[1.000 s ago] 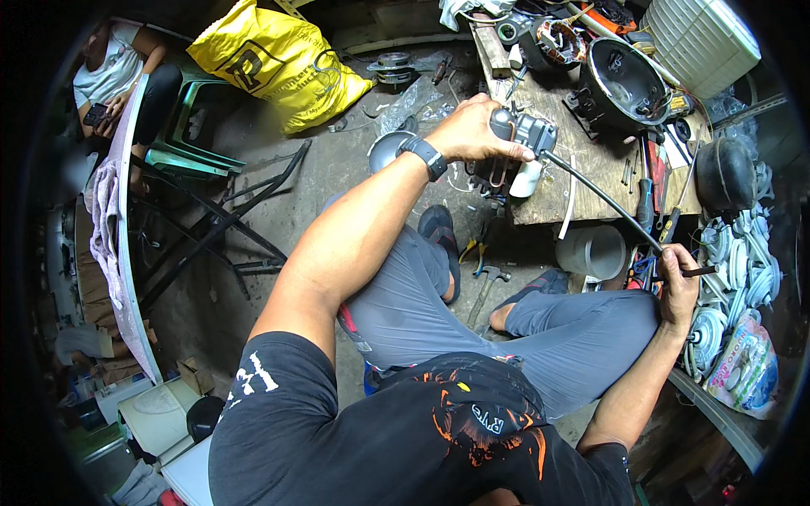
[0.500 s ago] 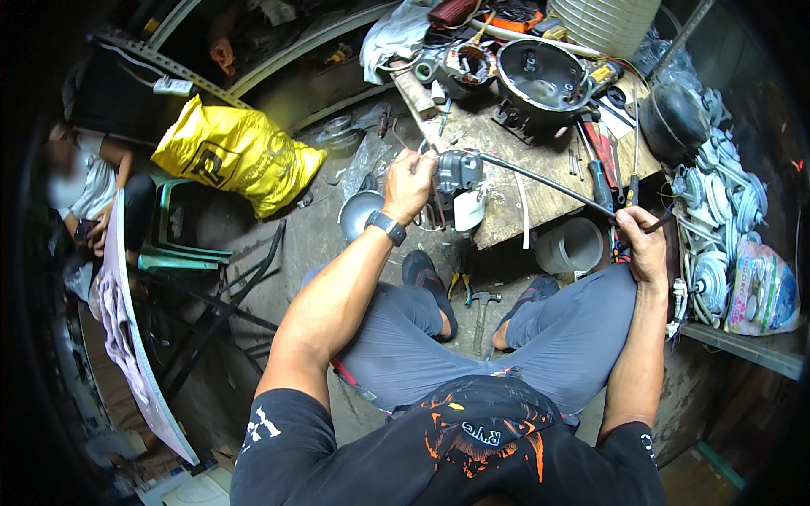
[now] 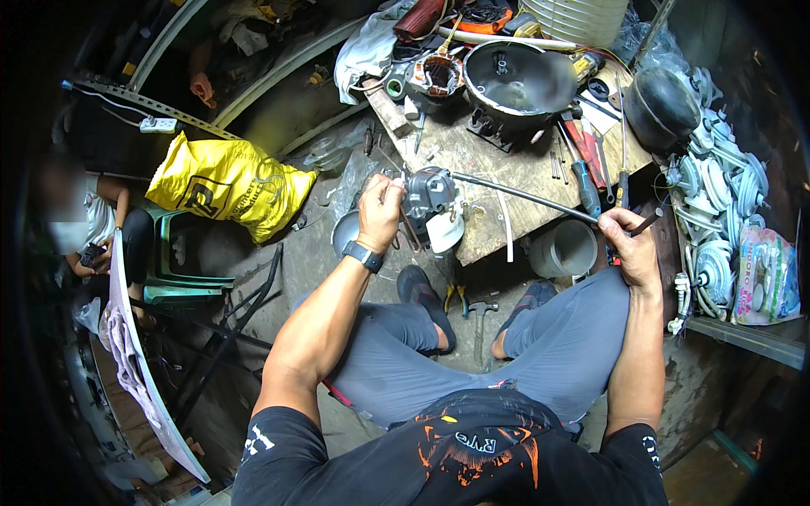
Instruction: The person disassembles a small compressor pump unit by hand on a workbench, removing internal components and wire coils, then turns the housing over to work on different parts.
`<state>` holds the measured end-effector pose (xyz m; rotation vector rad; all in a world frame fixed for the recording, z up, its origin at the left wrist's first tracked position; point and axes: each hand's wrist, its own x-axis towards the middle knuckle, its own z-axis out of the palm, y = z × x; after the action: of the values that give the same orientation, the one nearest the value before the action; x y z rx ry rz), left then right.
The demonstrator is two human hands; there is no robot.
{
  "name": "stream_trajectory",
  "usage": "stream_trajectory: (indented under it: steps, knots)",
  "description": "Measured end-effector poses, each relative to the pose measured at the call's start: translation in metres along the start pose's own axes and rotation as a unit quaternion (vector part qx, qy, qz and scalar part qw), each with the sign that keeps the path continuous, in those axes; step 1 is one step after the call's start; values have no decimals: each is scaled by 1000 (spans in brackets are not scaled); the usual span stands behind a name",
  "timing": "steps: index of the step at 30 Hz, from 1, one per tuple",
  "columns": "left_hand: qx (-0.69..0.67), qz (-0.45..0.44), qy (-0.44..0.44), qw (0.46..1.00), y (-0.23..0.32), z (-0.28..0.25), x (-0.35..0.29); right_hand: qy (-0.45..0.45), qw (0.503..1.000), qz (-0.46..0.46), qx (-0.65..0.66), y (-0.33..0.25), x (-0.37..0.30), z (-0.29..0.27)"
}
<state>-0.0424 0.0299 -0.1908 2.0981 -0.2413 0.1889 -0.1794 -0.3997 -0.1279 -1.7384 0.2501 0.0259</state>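
The right hand (image 3: 631, 246) grips the likely stiff rod (image 3: 528, 198) sensibly, near its three-o'clock end. The left hand (image 3: 381, 211) is curled, hold unclear.

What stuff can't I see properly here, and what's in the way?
In the head view:
- Left hand: its own curled fingers hide whether it grips the grey metal machine.
- Black rod: the right hand covers a stretch.
- Yellow bag: its sides hide whatever may be inside.
- White ribbed tub: cut off by the top edge.
- Dark thing near the seated person: too small to name.
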Motion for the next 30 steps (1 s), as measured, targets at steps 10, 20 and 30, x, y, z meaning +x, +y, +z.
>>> stream_trajectory:
  steps: [10,20,30]
  knots:
    - [51,13,-35,998,26,-1,2,3,1000,7,10,7,2,-7]
    - [53,-2,-31,998,22,0,8,11,978,-131,-161,-16,-2,3]
    - [-25,28,-29,999,-14,-5,-2,-17,996,-51,-77,-8,-4,-5]
